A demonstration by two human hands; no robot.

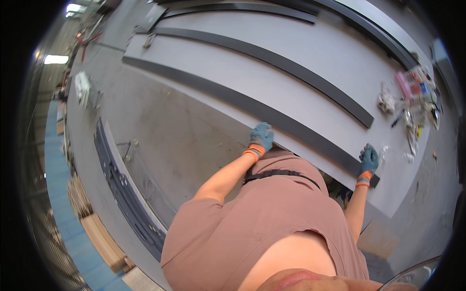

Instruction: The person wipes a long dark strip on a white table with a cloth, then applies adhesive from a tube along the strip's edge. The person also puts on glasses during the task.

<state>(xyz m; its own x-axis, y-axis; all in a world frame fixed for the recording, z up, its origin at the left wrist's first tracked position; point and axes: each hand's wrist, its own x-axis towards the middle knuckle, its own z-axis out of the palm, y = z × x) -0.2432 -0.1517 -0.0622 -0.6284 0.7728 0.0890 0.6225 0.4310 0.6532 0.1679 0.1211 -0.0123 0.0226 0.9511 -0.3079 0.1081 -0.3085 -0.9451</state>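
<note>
My left hand, in a teal-coated glove with an orange cuff, is at the near edge of a white-topped table. Its fingers are apart and nothing shows in them. By the right end of the nearest dark grey bar is my right hand, gloved alike, with curled fingers. Whether it grips anything cannot be made out. That bar runs lengthwise along the table's near side. Farther in, a second dark grey bar lies roughly parallel to it.
More dark bars lie across the far side. At the table's right end sit a crumpled cloth, a pink box and clear plastic packaging. Left of me, a long dark panel rests above a wheeled frame.
</note>
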